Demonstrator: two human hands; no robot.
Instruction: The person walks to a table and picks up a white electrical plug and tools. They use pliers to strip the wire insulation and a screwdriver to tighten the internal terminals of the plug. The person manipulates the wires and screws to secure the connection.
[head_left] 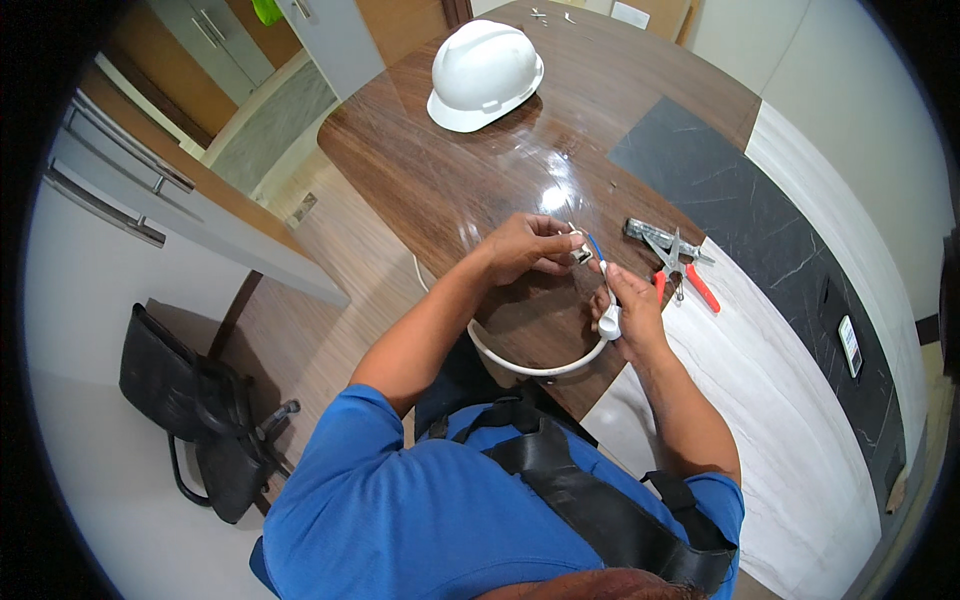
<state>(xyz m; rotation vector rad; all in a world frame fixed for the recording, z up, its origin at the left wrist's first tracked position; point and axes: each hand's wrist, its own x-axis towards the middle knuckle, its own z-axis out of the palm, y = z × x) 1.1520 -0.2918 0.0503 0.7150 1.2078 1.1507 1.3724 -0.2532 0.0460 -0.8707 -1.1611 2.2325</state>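
Note:
My left hand (530,246) pinches a small white fitting with metal parts (581,254), perhaps the inside of a plug, between thumb and fingers. A thin blue wire (596,246) runs beside it toward my right hand (634,306). That hand is closed around the end of a white cable (535,371), where a white plug cover (610,322) sits against the palm. From there the cable loops down and left, past the table edge. Whether the wire is joined to the fitting is too small to tell. Both hands are above the brown table.
Red-handled pliers (686,272) and a grey metal hand tool (662,238) lie right of my hands. A white hard hat (485,76) stands farther back on the brown table (400,130). A phone (850,346) lies far right. A black chair (205,410) stands at left.

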